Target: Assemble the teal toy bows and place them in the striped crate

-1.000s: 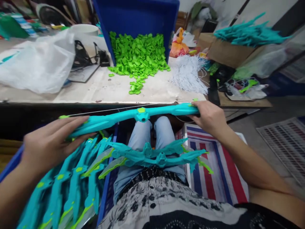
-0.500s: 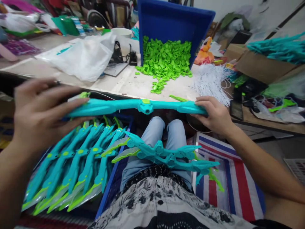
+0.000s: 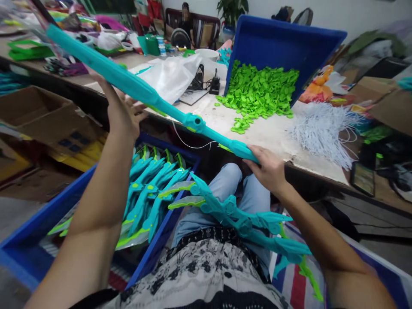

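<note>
A long teal toy bow (image 3: pixel 138 91) with green trim runs from the upper left down to the middle. My left hand (image 3: pixel 124 113) is raised under its upper limb, fingers curled around it. My right hand (image 3: pixel 267 167) grips the lower end near the table edge. A thin white string (image 3: pixel 189 143) hangs slack below the bow's middle. Two more teal bows (image 3: pixel 238 219) lie across my lap. A blue crate (image 3: pixel 38 240) at my left holds several teal bows (image 3: pixel 151 189) in a row.
A tilted blue bin (image 3: pixel 283 47) spills small green plastic pieces (image 3: pixel 260 92) onto the worktable (image 3: pixel 273 137). A bundle of white strings (image 3: pixel 322 126) lies to their right, a white plastic bag (image 3: pixel 174 77) to their left. Cardboard boxes (image 3: pixel 41 116) stand on the left.
The bow has swung from level to steeply tilted: my left hand rose with its left end while my right hand stayed low. The camera turned left.
</note>
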`<state>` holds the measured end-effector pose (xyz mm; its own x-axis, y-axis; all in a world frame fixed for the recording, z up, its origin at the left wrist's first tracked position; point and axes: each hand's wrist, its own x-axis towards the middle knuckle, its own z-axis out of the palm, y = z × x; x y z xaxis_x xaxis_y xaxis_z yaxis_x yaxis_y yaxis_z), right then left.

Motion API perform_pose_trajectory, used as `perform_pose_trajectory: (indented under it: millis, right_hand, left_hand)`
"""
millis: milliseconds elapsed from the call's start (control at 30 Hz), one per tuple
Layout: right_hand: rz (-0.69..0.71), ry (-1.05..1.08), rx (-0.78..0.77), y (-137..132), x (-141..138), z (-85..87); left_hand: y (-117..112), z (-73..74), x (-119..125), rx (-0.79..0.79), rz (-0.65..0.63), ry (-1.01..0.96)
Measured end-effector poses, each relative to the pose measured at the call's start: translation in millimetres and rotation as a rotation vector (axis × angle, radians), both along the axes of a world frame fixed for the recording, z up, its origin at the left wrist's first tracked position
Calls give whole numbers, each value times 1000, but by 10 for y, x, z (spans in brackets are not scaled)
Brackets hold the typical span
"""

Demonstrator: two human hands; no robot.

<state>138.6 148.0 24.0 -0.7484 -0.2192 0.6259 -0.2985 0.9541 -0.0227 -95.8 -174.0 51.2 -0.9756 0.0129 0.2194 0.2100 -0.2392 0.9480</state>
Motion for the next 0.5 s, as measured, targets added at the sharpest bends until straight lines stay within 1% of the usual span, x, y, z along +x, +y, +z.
perform_pose_trajectory:
  millis: [67, 100, 133, 167, 200, 233, 267, 300, 333, 400, 433, 467, 500]
  right_hand:
    - [53, 35, -94, -190, -117, -75]
    - [79, 43, -149, -292, -185, -92]
    - [96, 51, -206, -390, -259, -99]
    - [103, 61, -261, -479, -336, -96]
    - [97, 76, -313, -556, -413, -89]
    - [83, 98, -361, -621, -484, -80]
    - [70, 124, -404, -674, -546, -72]
    - [59, 146, -444, -718, -595, -68]
    - [52, 158, -478, -758, -625, -70]
    - [46, 148, -525, -844, -624, -95]
    - [53, 121, -533, -897, -594, -121]
    - [70, 76, -527, -959, -548, -156]
    - [91, 20, -511, -1031, -492, -203]
  left_hand:
    - [149, 122, 177, 87, -230, -125]
    - [228, 174, 281, 103, -317, -123]
    - [301, 208, 388, 105, -353, -92]
    - [360, 214, 497, 97, -324, -54]
    - [406, 187, 604, 87, -240, -20]
    - [439, 126, 710, 81, -140, -7]
    - [464, 36, 813, 83, -46, -34]
    - [484, -75, 912, 96, 7, -101]
    - [505, -194, 1003, 120, -3, -201]
    - [550, -404, 1149, 184, -182, -394]
    - [572, -474, 1200, 230, -261, -434]
    - [589, -516, 1237, 278, -302, -429]
    - [598, -534, 1262, 321, -291, -394]
